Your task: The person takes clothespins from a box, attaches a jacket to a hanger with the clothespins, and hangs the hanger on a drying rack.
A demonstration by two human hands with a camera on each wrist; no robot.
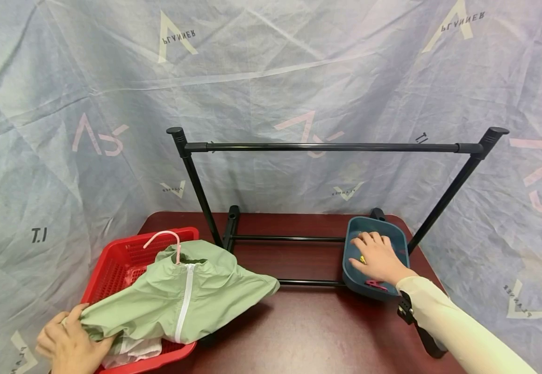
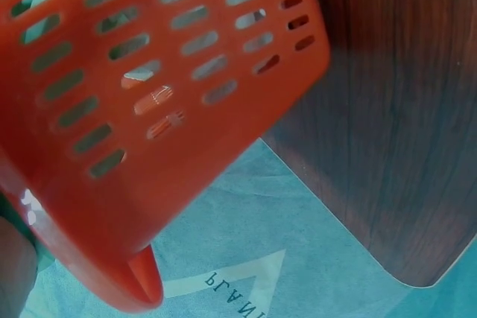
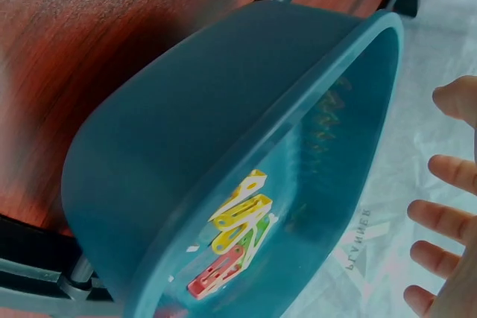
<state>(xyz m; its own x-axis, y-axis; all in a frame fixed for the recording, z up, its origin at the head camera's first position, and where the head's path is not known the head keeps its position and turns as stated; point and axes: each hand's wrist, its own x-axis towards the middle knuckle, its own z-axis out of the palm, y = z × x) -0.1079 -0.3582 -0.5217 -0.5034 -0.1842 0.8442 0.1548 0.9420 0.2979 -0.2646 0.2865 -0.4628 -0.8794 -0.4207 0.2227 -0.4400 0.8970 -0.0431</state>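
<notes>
A light green jacket (image 1: pixel 205 296) with a white front zipper lies across the red basket (image 1: pixel 112 249), a pink hanger (image 1: pixel 163 235) poking out at its neck. My left hand (image 1: pixel 72 343) grips the end of the jacket's sleeve at the basket's near left side. In the left wrist view, the perforated wall of the basket (image 2: pixel 223 124) fills much of the picture. Over the blue basin (image 1: pixel 355 228), my right hand (image 1: pixel 378 257) is held with its fingers spread and nothing between them. Yellow, green and red clothespins (image 3: pixel 242 214) lie inside the basin.
A black garment rack (image 1: pixel 322 147) stands on the dark red table (image 1: pixel 289 327), its bar running above and behind the basket and basin. White cloth (image 1: pixel 140 349) lies in the basket under the jacket. A printed grey sheet (image 1: pixel 252 93) hangs around the table.
</notes>
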